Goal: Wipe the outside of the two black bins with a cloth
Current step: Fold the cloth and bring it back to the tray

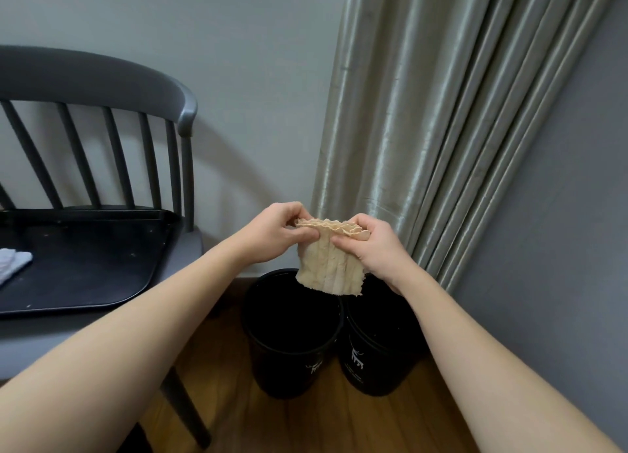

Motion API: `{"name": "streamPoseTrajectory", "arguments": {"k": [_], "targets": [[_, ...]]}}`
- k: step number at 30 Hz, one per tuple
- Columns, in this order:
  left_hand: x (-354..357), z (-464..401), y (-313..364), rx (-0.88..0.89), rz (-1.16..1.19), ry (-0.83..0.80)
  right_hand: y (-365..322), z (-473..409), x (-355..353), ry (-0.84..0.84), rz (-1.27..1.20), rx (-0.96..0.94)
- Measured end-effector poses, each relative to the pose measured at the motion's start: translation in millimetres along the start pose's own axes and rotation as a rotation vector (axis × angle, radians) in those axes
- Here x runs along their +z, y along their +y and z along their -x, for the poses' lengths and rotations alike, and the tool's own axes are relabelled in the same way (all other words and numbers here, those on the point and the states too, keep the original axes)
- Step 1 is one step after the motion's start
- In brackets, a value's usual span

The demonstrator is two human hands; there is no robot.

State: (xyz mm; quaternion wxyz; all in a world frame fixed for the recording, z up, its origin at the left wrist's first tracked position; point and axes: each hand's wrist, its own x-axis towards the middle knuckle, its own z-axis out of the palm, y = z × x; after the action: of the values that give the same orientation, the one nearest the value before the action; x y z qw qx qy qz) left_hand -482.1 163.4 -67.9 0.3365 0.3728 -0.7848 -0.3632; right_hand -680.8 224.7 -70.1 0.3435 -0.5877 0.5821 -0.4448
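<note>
Head: beige ribbed cloth (329,265), frayed edges, folded.

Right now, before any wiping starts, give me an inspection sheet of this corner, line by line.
Surface: wooden floor, the bins stand on it.
Job's things: left black bin and right black bin side by side, upright, open-topped; beige cloth held above them, touching neither.
Clutter: black tray on the grey chair, with a pale folded cloth at its left edge.
Hands: left hand and right hand both pinch the beige cloth's bunched top edge.
Cables: nothing seen.
Surroundings: grey wall, pleated curtain behind the bins.
</note>
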Motion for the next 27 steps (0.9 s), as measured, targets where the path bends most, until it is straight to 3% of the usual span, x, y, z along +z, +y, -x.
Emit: {"name": "streamPoseTrajectory", "arguments": {"k": [10, 13, 17, 22, 27], "targets": [[-10, 5, -9, -0.041, 0.150, 0.210, -2, -7, 11, 0.131, -0.101, 0.032], [-15, 6, -13, -0.043, 0.135, 0.257, -1, -7, 18, 0.165, -0.064, -0.036], [-16, 9, -13, -0.069, 0.101, 0.208, -4, -2, 27, 0.223, -0.004, -0.088], [-23, 17, -10, -0.129, 0.193, 0.115, 0, -4, 40, 0.157, -0.119, -0.017], [-27, 29, -21, -0.127, 0.163, 0.083, -1, -4, 50, 0.175, -0.219, -0.075]]}}
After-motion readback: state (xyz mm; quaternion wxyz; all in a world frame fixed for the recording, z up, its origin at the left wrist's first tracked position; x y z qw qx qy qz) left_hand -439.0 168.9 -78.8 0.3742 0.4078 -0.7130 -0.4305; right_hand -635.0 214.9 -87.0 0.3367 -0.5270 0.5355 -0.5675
